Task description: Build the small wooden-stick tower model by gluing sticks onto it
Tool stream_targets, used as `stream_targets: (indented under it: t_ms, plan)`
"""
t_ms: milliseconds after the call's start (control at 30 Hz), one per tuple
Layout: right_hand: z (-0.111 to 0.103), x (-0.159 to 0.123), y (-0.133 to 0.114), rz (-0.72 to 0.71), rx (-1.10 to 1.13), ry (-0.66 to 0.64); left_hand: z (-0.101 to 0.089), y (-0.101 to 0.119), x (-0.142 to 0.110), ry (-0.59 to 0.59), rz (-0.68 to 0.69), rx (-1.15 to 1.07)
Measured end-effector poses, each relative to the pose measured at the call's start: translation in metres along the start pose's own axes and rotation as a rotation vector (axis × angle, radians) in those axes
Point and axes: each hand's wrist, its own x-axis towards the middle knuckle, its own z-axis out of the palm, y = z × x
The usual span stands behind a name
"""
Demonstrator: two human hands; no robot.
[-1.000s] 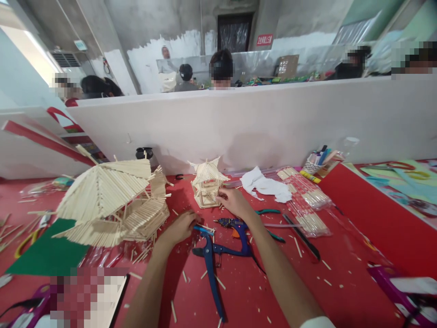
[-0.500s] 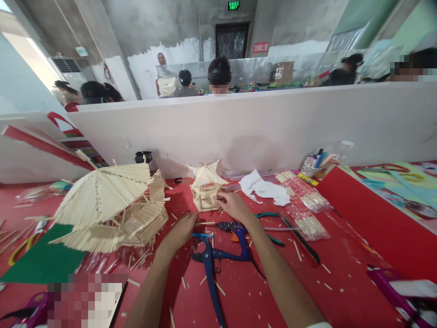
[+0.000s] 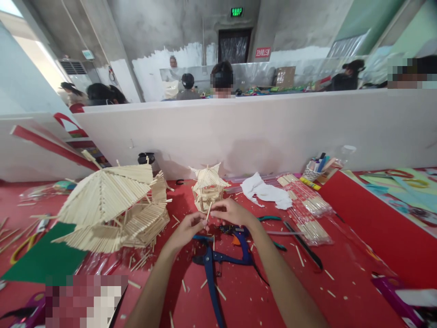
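A short wooden stick [image 3: 209, 211] is pinched at its lower end by the thumb and fingers of my left hand [image 3: 190, 226]. My right hand [image 3: 232, 212] has its thumb and index fingertip closed at the same stick, higher up. Just behind both hands a small stick-built pavilion [image 3: 206, 184] stands upright, its lower front partly hidden by the fingers. Beneath my right hand lies a blue glue gun [image 3: 243, 243], its nozzle end partly covered. Blue-handled cutters [image 3: 209, 269] rest on the table between my forearms.
A larger stick pavilion [image 3: 105, 196] stands at left beside green card [image 3: 51, 253]. White tissue [image 3: 264, 191], bagged sticks [image 3: 309, 214], pliers [image 3: 269, 218] and a black-handled tool [image 3: 303, 246] lie right. A white partition [image 3: 218, 132] closes the far side; people sit beyond. Stick scraps litter the red table.
My right hand has drawn back from the small pavilion towards my left hand. My left hand has lifted the stick from beside the glue gun's nozzle and tilted it upward. The view shifted slightly.
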Motion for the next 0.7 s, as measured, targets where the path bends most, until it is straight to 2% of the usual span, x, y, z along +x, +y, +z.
stream_targets:
  t_ms: [100,267,567,700]
  plan:
    - [0.016,0.012,0.003,0.014,0.154,0.037,-0.003,0.0,-0.002,0.028,-0.033,-0.06]
    - [0.034,0.023,0.01,0.049,0.279,0.132,-0.01,0.001,-0.004,0.068,-0.089,-0.181]
    - [0.05,0.033,0.015,-0.05,0.317,0.247,-0.015,-0.007,0.001,0.141,-0.058,-0.182]
    - [0.055,0.035,0.019,-0.037,0.318,0.285,-0.016,-0.007,0.002,0.178,-0.053,-0.185]
